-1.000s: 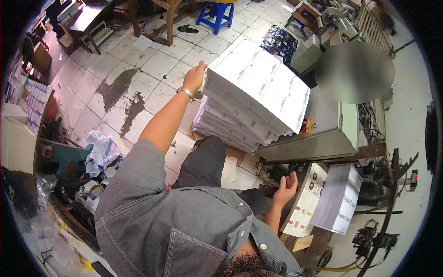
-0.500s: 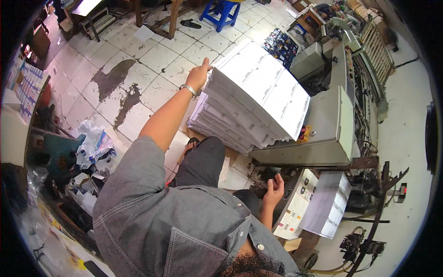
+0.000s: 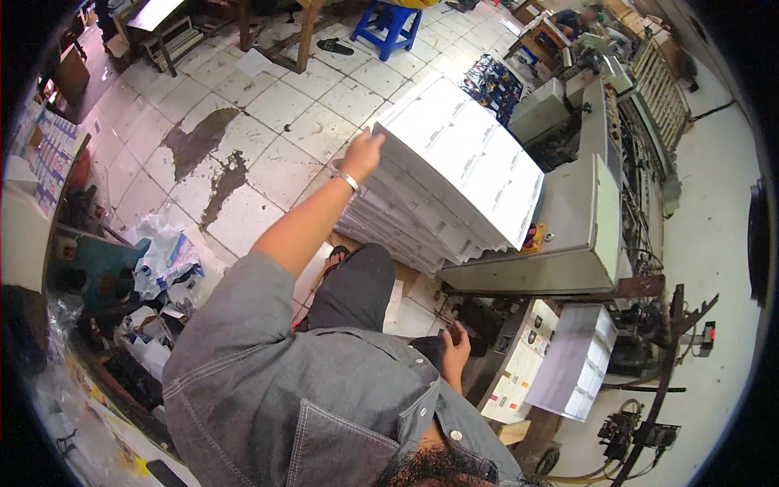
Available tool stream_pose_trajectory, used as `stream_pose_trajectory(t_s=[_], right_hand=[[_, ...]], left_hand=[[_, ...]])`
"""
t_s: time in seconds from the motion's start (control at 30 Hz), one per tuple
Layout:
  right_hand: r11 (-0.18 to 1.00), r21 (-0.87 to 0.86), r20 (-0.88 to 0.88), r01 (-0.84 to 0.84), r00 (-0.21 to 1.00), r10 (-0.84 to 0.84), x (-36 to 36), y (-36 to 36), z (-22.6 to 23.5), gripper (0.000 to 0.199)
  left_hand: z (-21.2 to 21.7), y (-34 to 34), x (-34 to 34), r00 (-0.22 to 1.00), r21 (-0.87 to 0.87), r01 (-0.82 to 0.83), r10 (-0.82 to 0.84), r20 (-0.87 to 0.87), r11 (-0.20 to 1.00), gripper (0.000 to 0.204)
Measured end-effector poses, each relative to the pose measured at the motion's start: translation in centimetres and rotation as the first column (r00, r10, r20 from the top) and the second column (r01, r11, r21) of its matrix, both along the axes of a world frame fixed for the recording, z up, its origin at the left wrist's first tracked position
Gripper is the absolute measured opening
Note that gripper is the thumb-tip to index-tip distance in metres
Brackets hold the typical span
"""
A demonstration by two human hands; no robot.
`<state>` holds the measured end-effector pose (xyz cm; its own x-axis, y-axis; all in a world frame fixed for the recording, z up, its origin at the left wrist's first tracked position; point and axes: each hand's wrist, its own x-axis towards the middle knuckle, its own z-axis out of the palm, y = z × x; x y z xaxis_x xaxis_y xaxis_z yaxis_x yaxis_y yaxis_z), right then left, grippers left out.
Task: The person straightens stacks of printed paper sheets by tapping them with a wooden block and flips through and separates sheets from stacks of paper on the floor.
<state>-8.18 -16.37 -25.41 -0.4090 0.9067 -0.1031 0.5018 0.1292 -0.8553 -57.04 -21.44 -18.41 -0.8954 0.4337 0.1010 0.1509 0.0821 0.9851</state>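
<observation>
A tall stack of white printed sheets (image 3: 462, 158) stands before me, its lower layers uneven at the side. At its left edge, my left hand (image 3: 363, 154) has its fingers bent against the upper sheets; the fingertips are partly hidden. My right hand (image 3: 456, 351) hangs low beside my right knee, holding nothing I can see, with its fingers loosely curled and apart. Close to its right lie a colour-printed sheet (image 3: 519, 361) and a curved white printed sheet (image 3: 572, 357), on the low part of a machine.
A grey metal cabinet (image 3: 560, 243) adjoins the stack's right side, with machinery behind it. Plastic bags (image 3: 166, 256) and scraps lie at the left. Farther off are a blue stool (image 3: 387, 28), a sandal (image 3: 335, 46) and a person (image 3: 574, 20) at the back right.
My left hand has moved slightly right and down against the stack's edge, its fingers now bent in. My right hand has shifted left and down toward my knee.
</observation>
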Motion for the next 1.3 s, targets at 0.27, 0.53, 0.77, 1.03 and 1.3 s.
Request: stream_pose_trajectory(t_s=[0.27, 0.53, 0.77, 1.03, 1.3], right_hand=[[0.961, -0.275, -0.126, 0.012, 0.991, -0.048, 3.2, -1.2, -5.4, 0.039], [0.950, -0.302, -0.114, 0.079, 0.987, -0.118, 4.9, -1.3, -6.8, 0.038], [0.873, -0.459, -0.173, 0.166, 0.947, -0.271, 5.9, -2.0, -6.8, 0.042], [0.853, -0.490, -0.207, 0.181, 0.926, -0.316, 5.6, -0.4, -5.8, 0.040], [0.890, -0.437, -0.105, 0.128, 0.976, -0.192, 3.8, 3.2, -4.4, 0.041]], left_hand=[[0.9, 3.6, 3.9, 0.955, 0.204, 0.143, -0.189, 0.228, 0.968, 0.076], [5.3, 3.6, 5.5, 0.900, 0.181, 0.094, -0.161, 0.405, 0.979, 0.086], [6.4, 3.9, 6.9, 0.924, 0.162, 0.022, -0.082, 0.372, 0.987, 0.088], [4.1, 8.5, 4.0, 0.975, 0.282, -0.109, 0.047, 0.216, 0.953, 0.071], [4.7, 9.8, 2.2, 0.867, 0.532, -0.143, -0.154, 0.474, 0.834, 0.061]])
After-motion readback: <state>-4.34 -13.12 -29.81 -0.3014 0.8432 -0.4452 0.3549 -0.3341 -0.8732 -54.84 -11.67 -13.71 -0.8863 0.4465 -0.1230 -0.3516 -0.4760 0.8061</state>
